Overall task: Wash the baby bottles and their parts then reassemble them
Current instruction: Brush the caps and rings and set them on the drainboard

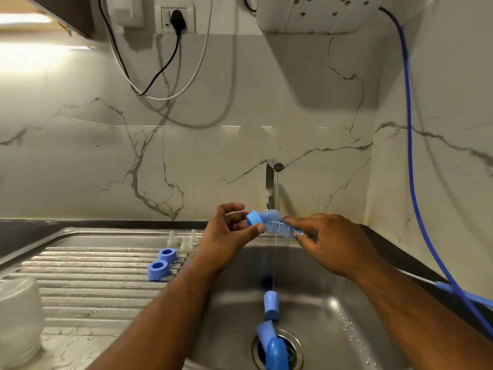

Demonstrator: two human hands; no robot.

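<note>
Over the steel sink (333, 311), my left hand (229, 233) pinches a small blue bottle ring (253, 218). My right hand (325, 239) grips a blue bristle brush (277, 225) whose head pokes into that ring. A thin stream of water falls from the tap (272, 182) just behind the brush. Two blue caps (271, 305) (274, 345) lie in the basin near the drain. On the ribbed drainboard (88, 284) sit two blue rings (167, 255) (158, 270) and several clear teats (184, 240). Clear bottles (18, 316) stand blurred at the far left.
A blue hose (410, 169) hangs down the right wall to the dark counter edge. Cables (160, 76) dangle from a wall socket above. A white appliance (333, 14) is mounted at top right. The marble backsplash stands close behind the tap.
</note>
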